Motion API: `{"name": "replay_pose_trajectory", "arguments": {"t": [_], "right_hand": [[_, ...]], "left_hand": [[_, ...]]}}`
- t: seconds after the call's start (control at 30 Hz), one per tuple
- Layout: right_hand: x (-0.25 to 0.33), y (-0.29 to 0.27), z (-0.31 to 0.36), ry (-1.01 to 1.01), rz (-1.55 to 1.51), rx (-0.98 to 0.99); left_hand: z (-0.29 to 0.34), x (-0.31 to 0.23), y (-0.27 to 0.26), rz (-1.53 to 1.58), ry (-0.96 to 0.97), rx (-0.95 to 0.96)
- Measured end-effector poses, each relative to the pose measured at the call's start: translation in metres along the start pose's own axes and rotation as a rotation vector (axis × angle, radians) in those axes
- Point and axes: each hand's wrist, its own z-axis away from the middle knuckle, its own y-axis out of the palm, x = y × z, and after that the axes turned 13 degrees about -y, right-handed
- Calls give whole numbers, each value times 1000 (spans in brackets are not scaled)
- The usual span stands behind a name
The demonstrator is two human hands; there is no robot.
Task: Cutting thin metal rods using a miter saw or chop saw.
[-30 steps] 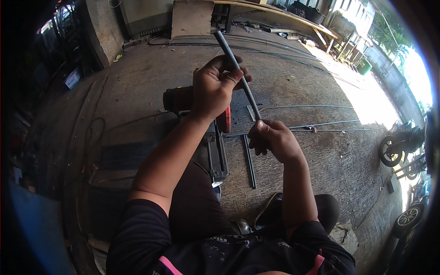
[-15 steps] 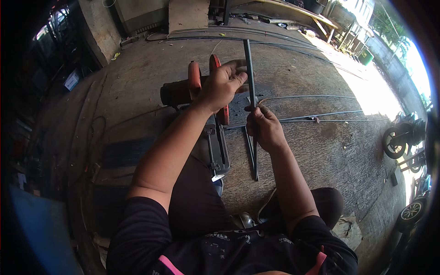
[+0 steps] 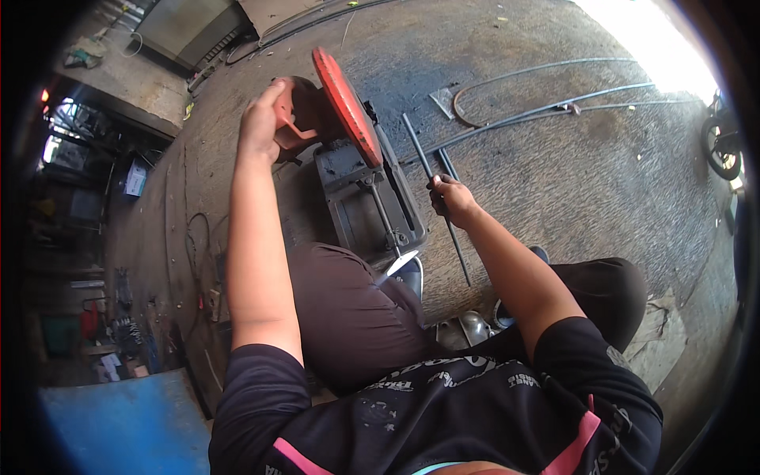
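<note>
A chop saw with a red blade guard (image 3: 346, 103) and a dark base (image 3: 360, 210) stands on the floor in front of me. My left hand (image 3: 260, 120) is wrapped over its orange handle (image 3: 291, 127), the fingertips partly hidden. To the right of the saw, my right hand (image 3: 453, 199) is closed around a long thin metal bar (image 3: 415, 141). The bar slants, its far end toward the saw and its near end above the floor by my legs. The saw's clamp screw (image 3: 381, 210) runs along the base toward my knee.
Long metal rods (image 3: 538, 114) lie on the floor at the far right, one of them curved. A clear plastic scrap (image 3: 443, 103) lies by them. A blue panel (image 3: 127, 427) is at the lower left, a motorcycle wheel (image 3: 719, 150) at the right edge.
My left hand has left the bar and moved left onto the saw handle. My right hand keeps the bar, now lower and tilted. The view has shifted, showing more of the saw.
</note>
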Motion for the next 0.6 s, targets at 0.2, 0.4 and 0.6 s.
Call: {"name": "replay_pose_trajectory", "arguments": {"t": [0.2,0.4,0.6], "right_hand": [[-38,-11,-3,210,1,-6],[-42,-16,-2,339,102,79],[-35,-12,-5,400,-12,162]], "left_hand": [[10,-3,2,81,-99,140],[9,0,1,110,-62,114],[1,0,-4,34,114,45]]}}
